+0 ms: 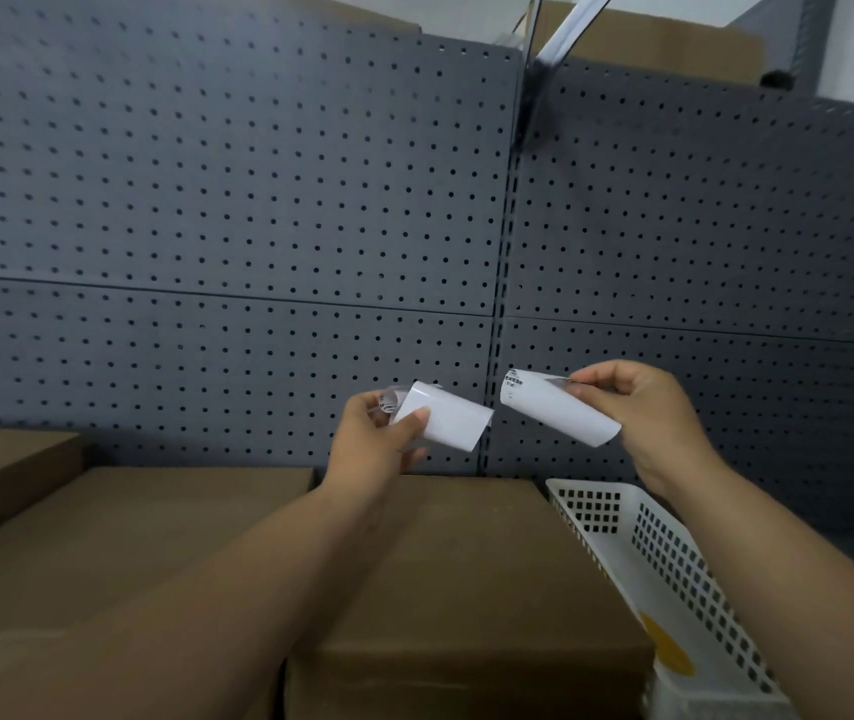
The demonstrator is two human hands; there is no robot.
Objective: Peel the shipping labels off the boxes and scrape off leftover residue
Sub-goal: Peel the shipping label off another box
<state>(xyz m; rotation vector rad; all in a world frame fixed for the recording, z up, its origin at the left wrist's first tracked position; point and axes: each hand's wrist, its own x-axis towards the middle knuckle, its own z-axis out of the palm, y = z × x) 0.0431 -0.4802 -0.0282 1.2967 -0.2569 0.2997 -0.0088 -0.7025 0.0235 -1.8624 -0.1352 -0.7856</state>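
Both hands are raised in front of a grey pegboard wall, each with a curled white label piece. My left hand [380,439] pinches one white label piece [453,420] between thumb and fingers. My right hand [643,407] pinches the other label piece [552,407], which shows some black print near its upper left end. A small gap separates the two pieces. Below the hands lies a brown cardboard box [471,574] with a plain top. A second, larger cardboard box [118,522] sits to its left.
A white perforated plastic basket [674,574] lies at the right, against the near box, with a yellow object [666,649] inside. Another cardboard box [3,465] stands at the far left. The grey pegboard wall [258,200] closes off the back, with more boxes above it.
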